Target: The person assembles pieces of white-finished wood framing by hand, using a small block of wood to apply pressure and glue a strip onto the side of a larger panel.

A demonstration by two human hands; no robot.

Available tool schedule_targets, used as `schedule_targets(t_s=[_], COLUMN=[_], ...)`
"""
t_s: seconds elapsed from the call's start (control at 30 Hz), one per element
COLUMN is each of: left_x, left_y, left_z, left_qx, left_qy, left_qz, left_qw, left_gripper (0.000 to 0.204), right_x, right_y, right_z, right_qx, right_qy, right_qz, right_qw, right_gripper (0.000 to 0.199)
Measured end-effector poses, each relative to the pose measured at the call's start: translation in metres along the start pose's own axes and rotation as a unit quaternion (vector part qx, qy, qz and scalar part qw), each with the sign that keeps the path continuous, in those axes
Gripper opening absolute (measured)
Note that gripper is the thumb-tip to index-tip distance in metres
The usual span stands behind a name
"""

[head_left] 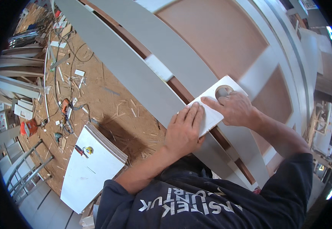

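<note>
White board (210,116) lying across grey strips (127,65).
The right hand (235,108) has its grip clamped on the board at the round hole (224,92); the left hand (186,128) lies over the opposite end, its grip I cannot tell.
</note>
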State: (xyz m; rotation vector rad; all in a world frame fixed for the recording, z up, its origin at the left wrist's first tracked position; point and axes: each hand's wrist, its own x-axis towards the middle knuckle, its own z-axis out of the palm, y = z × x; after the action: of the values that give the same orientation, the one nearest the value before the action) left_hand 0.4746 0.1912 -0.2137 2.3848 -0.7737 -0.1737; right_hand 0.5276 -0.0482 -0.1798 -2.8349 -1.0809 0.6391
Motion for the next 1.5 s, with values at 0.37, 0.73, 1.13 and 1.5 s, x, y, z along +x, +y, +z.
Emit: schedule_targets(t_s=[0.37, 0.73, 1.13, 1.5], left_x=[0.104, 0.202, 0.301, 0.396], left_y=[-0.176, -0.349, -0.547, -0.742], left_z=[-0.123, -0.236, -0.381, -0.525], left_qx=[0.003, -0.005, 0.035, 0.093], left_qy=[0.049, 0.086, 0.072, 0.075], left_qz=[-0.012, 0.014, -0.007, -0.048], left_qw=[0.999, 0.996, 0.997, 0.992], left_gripper=[0.087, 0.081, 0.085, 0.083], right_x=[0.228, 0.430, 0.680, 0.932], right_y=[0.054, 0.092, 0.117, 0.145], right_z=[-0.090, -0.174, -0.285, -0.397], right_qx=[-0.025, -0.010, -0.013, -0.068], right_qy=[0.041, 0.076, 0.033, 0.039], right_qz=[-0.047, -0.041, -0.016, -0.050], right_qw=[0.998, 0.996, 0.999, 0.996], right_gripper=[0.070, 0.072, 0.075, 0.068])
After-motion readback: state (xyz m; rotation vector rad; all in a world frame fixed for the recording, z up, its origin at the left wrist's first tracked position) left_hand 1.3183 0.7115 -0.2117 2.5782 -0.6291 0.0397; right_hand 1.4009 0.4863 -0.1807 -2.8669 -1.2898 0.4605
